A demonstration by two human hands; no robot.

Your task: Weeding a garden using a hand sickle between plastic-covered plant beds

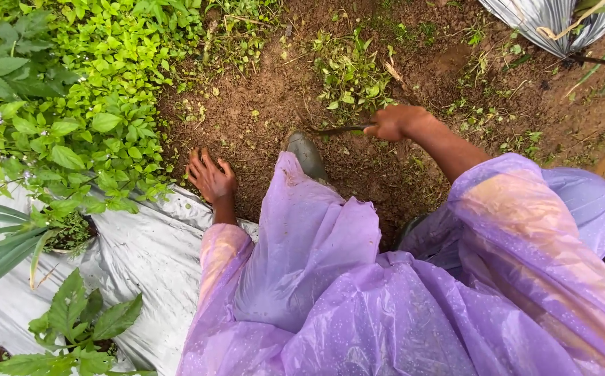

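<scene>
Right hand point(391, 122): fingers curled closed around the handle of a thin dark tool point(337, 129), whose slim blade points left, low over the soil point(261, 118). Exact kind of tool cannot be told (a small sickle or weeding knife by its shape). The tool sits at centre, just near of a clump of small weeds point(350, 73).

Left hand point(210, 177): fingers spread open, holding nothing, palm down and pressed flat on the bare brown soil, left of centre.

Between the hands: toe of a grey-green boot point(307, 154) on the soil, partly covered by a translucent purple rain poncho point(358, 299) that fills the near right and drapes both arms.

Left side: dense green leafy ground cover point(87, 90), with a few tiny pale flowers.

Near left: silver plastic mulch sheet point(146, 261), touching the soil's edge by the left wrist, with leafy plants growing through holes.

Far right: a second piece of silver sheeting point(550, 21).
</scene>
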